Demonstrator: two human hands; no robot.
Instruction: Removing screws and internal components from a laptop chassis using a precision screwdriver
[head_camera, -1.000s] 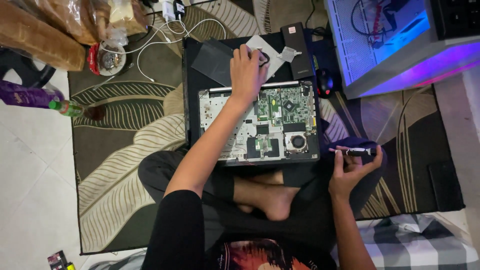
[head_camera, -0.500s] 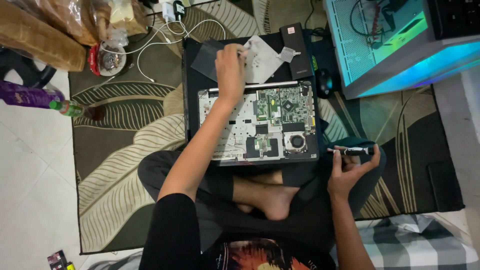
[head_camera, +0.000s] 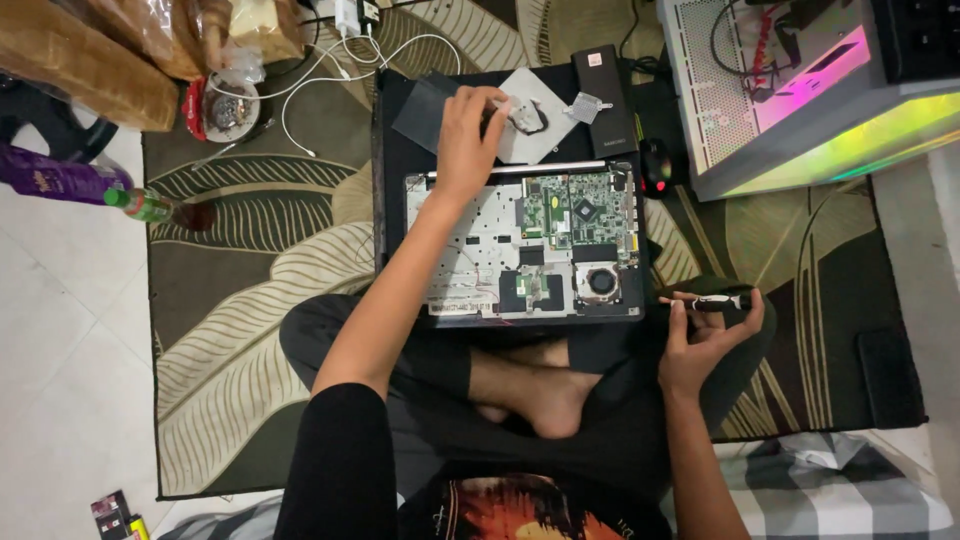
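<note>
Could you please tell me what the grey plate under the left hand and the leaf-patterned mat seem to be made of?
The flat grey plate under the left hand looks like thin sheet metal or matte plastic: even, dull, straight-edged. The brown leaf-patterned mat looks woven textile: soft matte surface, no glare.

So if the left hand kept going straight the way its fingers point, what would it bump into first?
The left hand reaches up and a little right over the opened laptop. Its fingertips are already at a small metal part lying on a grey plate, so probably that part first, though height is hard to judge.
</note>
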